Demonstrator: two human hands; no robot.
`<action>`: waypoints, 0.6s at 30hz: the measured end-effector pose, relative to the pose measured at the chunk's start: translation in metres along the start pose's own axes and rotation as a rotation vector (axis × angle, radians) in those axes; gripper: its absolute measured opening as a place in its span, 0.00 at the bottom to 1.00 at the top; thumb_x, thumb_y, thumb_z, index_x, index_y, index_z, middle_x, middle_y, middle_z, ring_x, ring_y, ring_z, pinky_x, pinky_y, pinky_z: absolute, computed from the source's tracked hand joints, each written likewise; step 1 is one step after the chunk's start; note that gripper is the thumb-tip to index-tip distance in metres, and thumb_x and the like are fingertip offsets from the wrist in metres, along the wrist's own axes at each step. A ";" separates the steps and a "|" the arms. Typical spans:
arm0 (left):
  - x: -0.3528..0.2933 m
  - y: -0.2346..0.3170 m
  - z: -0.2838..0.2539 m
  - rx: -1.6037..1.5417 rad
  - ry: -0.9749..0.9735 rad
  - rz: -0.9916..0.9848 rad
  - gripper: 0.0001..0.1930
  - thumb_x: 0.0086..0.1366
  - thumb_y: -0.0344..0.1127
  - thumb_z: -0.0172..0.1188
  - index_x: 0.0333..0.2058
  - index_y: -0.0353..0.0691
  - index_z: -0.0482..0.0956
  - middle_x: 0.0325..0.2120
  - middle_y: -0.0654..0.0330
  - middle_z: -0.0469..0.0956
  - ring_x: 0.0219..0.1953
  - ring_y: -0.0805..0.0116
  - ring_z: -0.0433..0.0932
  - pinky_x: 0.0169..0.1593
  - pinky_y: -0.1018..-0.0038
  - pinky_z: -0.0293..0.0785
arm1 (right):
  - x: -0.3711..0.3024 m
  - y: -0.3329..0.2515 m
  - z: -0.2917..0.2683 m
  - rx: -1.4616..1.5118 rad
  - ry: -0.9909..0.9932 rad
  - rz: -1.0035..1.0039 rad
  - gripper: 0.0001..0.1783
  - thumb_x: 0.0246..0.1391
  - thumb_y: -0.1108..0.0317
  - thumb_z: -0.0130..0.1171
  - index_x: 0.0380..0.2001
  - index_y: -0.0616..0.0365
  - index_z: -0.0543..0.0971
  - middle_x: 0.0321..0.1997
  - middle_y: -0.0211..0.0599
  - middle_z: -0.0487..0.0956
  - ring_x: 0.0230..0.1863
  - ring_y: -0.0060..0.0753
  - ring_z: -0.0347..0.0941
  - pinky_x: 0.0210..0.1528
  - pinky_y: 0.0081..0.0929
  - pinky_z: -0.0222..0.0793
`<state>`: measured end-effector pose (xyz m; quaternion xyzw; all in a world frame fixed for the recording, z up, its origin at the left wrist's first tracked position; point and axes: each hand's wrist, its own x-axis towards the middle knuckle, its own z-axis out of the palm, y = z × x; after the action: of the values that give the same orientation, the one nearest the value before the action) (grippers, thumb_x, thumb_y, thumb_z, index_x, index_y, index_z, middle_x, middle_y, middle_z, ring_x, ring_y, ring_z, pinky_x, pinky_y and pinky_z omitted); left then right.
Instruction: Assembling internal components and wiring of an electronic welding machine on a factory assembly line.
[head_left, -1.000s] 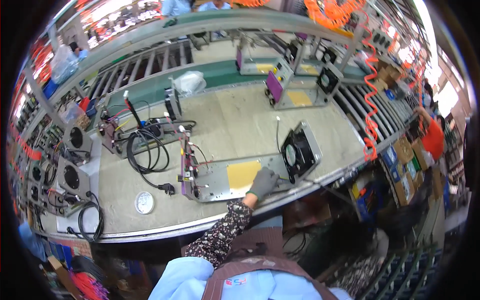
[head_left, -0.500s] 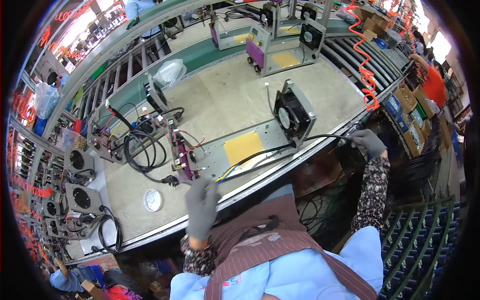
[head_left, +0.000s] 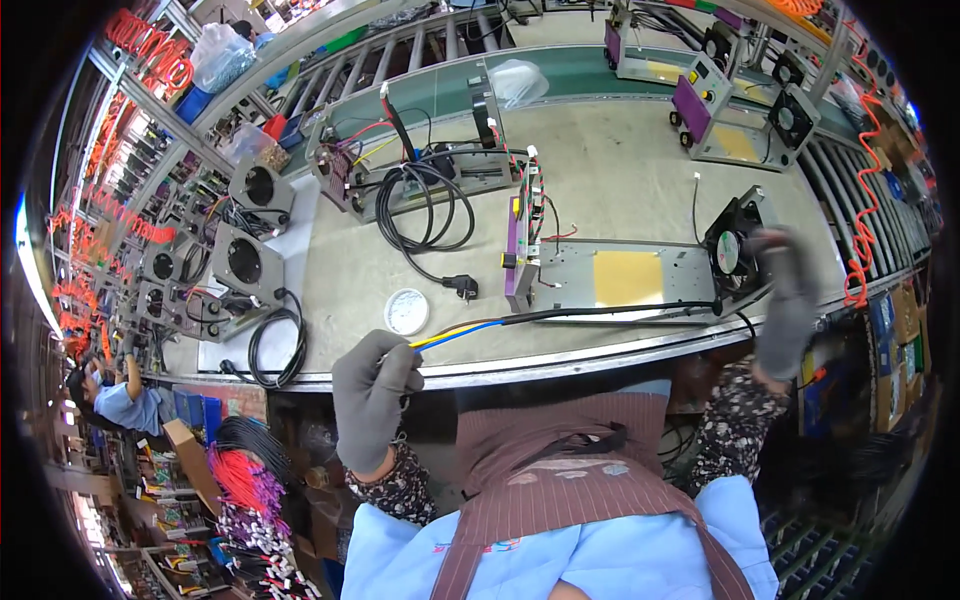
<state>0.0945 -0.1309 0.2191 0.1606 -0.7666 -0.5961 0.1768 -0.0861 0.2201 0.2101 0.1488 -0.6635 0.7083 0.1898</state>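
Drawn leftward past the upright purple end panel (head_left: 513,235) since half a second ago, the long black cable with yellow and blue wires (head_left: 610,311) runs along the front edge of the flat grey metal chassis (head_left: 565,268), its wire ends pinched in the fingers of the grey-gloved left hand (head_left: 375,392). Blurred, the grey-gloved right hand (head_left: 790,300) has shifted to beside the black fan with a pale hub (head_left: 728,250); I cannot tell whether its fingers grasp anything.

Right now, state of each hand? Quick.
Left hand: closed, holding the yellow and blue wires of the black power cable.
Right hand: motion-blurred near the cooling fan; open or closed can't be told.
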 end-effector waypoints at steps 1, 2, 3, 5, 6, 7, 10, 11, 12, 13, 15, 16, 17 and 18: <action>-0.001 0.002 -0.005 0.035 -0.030 0.009 0.08 0.66 0.32 0.54 0.29 0.33 0.75 0.20 0.64 0.75 0.20 0.81 0.70 0.23 0.83 0.63 | -0.002 -0.007 0.037 -0.153 -0.402 -0.145 0.12 0.54 0.76 0.57 0.42 0.57 0.79 0.41 0.36 0.80 0.44 0.28 0.76 0.47 0.23 0.71; 0.002 0.006 -0.006 0.065 -0.073 0.023 0.08 0.65 0.31 0.55 0.29 0.33 0.75 0.20 0.64 0.75 0.20 0.81 0.70 0.23 0.82 0.63 | -0.010 -0.015 0.073 -0.106 -0.666 -0.059 0.15 0.51 0.74 0.61 0.44 0.57 0.79 0.42 0.37 0.80 0.45 0.28 0.76 0.47 0.24 0.71; 0.006 0.009 -0.004 0.063 -0.079 0.036 0.08 0.65 0.31 0.55 0.29 0.33 0.75 0.20 0.64 0.75 0.20 0.81 0.70 0.23 0.82 0.63 | -0.014 -0.018 0.110 -0.004 -0.852 -0.198 0.18 0.50 0.72 0.62 0.46 0.58 0.78 0.41 0.39 0.80 0.45 0.31 0.76 0.47 0.26 0.70; 0.012 0.021 0.001 0.191 -0.188 0.215 0.07 0.63 0.31 0.56 0.29 0.33 0.75 0.18 0.63 0.74 0.20 0.80 0.70 0.23 0.80 0.64 | -0.024 -0.011 0.153 0.039 -0.988 -0.253 0.18 0.52 0.67 0.61 0.47 0.57 0.77 0.41 0.42 0.79 0.42 0.38 0.76 0.44 0.31 0.70; 0.015 0.027 0.004 0.222 -0.214 0.297 0.05 0.62 0.29 0.57 0.30 0.33 0.75 0.17 0.62 0.73 0.19 0.78 0.70 0.24 0.79 0.64 | -0.025 -0.013 0.164 0.072 -1.091 -0.126 0.17 0.50 0.70 0.62 0.45 0.59 0.78 0.44 0.41 0.80 0.42 0.37 0.77 0.46 0.31 0.70; 0.019 0.030 0.007 0.225 -0.210 0.310 0.05 0.62 0.29 0.57 0.30 0.33 0.75 0.17 0.62 0.73 0.19 0.78 0.70 0.24 0.79 0.64 | -0.025 -0.014 0.167 0.072 -1.088 -0.140 0.17 0.50 0.70 0.62 0.45 0.59 0.78 0.44 0.41 0.80 0.42 0.37 0.77 0.46 0.31 0.70; 0.028 0.036 0.012 0.313 -0.206 0.487 0.05 0.61 0.28 0.60 0.31 0.31 0.75 0.17 0.64 0.72 0.19 0.80 0.69 0.23 0.80 0.65 | -0.028 -0.011 0.176 0.148 -1.083 -0.043 0.11 0.53 0.68 0.61 0.38 0.62 0.80 0.27 0.36 0.78 0.27 0.24 0.71 0.34 0.25 0.68; 0.030 0.040 0.015 0.317 -0.204 0.499 0.05 0.61 0.28 0.60 0.31 0.31 0.75 0.17 0.64 0.72 0.19 0.80 0.69 0.23 0.80 0.65 | -0.029 -0.009 0.174 0.150 -1.079 -0.056 0.11 0.53 0.68 0.61 0.38 0.62 0.80 0.27 0.36 0.78 0.27 0.24 0.71 0.34 0.25 0.68; 0.032 0.044 0.020 0.245 -0.190 0.322 0.06 0.60 0.28 0.61 0.31 0.32 0.76 0.17 0.64 0.72 0.19 0.81 0.69 0.23 0.81 0.64 | -0.029 -0.007 0.171 0.153 -1.030 0.069 0.10 0.53 0.68 0.61 0.37 0.62 0.80 0.26 0.33 0.77 0.27 0.20 0.69 0.32 0.22 0.67; 0.034 0.048 0.026 0.171 -0.180 0.146 0.06 0.60 0.29 0.63 0.31 0.32 0.76 0.17 0.65 0.72 0.20 0.83 0.69 0.23 0.82 0.64 | -0.029 -0.007 0.168 0.156 -0.976 0.195 0.09 0.53 0.69 0.61 0.37 0.62 0.81 0.25 0.30 0.77 0.26 0.16 0.67 0.31 0.20 0.65; 0.045 0.039 0.041 0.092 -0.162 0.148 0.07 0.59 0.29 0.64 0.30 0.33 0.76 0.18 0.67 0.73 0.20 0.85 0.68 0.23 0.83 0.63 | -0.024 -0.015 0.162 0.137 -0.908 0.235 0.08 0.54 0.71 0.60 0.36 0.62 0.81 0.24 0.26 0.76 0.27 0.13 0.66 0.30 0.18 0.64; 0.050 0.036 0.051 0.025 -0.174 0.158 0.07 0.59 0.29 0.64 0.30 0.32 0.76 0.18 0.67 0.73 0.20 0.84 0.69 0.23 0.83 0.63 | -0.021 -0.012 0.159 0.148 -0.899 0.292 0.08 0.53 0.71 0.61 0.35 0.62 0.81 0.24 0.26 0.76 0.27 0.13 0.66 0.30 0.18 0.64; 0.056 0.033 0.060 -0.043 -0.189 0.165 0.07 0.59 0.29 0.64 0.30 0.32 0.76 0.19 0.67 0.74 0.21 0.84 0.69 0.24 0.83 0.64 | -0.018 -0.010 0.156 0.159 -0.888 0.352 0.08 0.53 0.71 0.61 0.35 0.62 0.81 0.23 0.26 0.76 0.26 0.14 0.67 0.30 0.18 0.64; 0.060 0.031 0.067 -0.062 -0.198 0.201 0.06 0.60 0.29 0.63 0.30 0.33 0.76 0.20 0.66 0.75 0.21 0.83 0.71 0.25 0.83 0.66 | -0.015 -0.015 0.151 0.289 -0.835 0.356 0.07 0.53 0.70 0.60 0.34 0.63 0.81 0.23 0.27 0.75 0.26 0.14 0.68 0.30 0.18 0.65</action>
<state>0.0089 -0.0932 0.2392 0.0180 -0.7735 -0.6119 0.1642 -0.0718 0.0689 0.2276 0.3298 -0.5929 0.6944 -0.2400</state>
